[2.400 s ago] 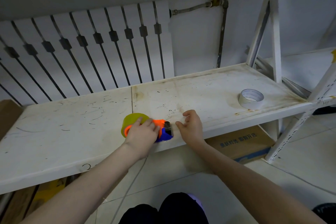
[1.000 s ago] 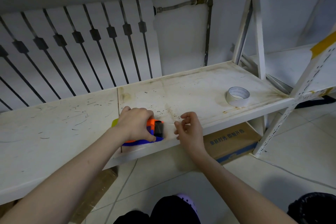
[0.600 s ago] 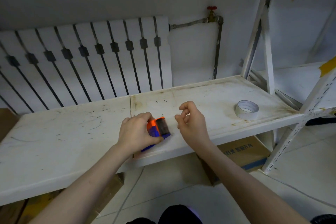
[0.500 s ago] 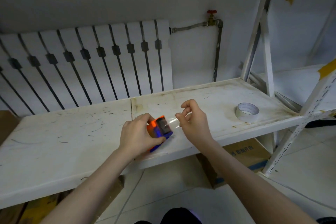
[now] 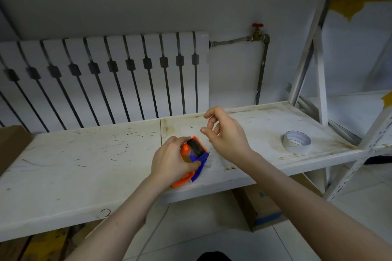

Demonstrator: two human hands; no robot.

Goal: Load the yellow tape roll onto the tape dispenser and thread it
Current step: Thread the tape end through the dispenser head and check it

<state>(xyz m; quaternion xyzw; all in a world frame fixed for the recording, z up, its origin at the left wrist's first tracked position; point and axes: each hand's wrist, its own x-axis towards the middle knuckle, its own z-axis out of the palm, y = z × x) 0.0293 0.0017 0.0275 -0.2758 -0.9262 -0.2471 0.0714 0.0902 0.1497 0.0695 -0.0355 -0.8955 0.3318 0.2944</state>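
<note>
My left hand [image 5: 169, 161] grips the orange and blue tape dispenser [image 5: 196, 150] and holds it tilted, black roller end up, over the front of the white shelf [image 5: 84, 165]. Only a sliver of the yellow tape roll [image 5: 187, 158] shows inside the dispenser; my fingers cover most of it. Just up and right of the roller hovers my right hand [image 5: 229, 135], fingers loosely curled and apart. I see no tape strip between its fingertips.
A white tape roll [image 5: 296, 141] lies flat at the shelf's right end. A radiator [image 5: 106, 80] stands behind the shelf, and a white rack upright [image 5: 318, 70] rises at the right. A cardboard box [image 5: 265, 207] sits on the floor under the shelf.
My left hand lifted the dispenser off the shelf and tipped its roller end up. My right hand pinched a clear strip at the roller half a second ago; now it has risen with fingers spread.
</note>
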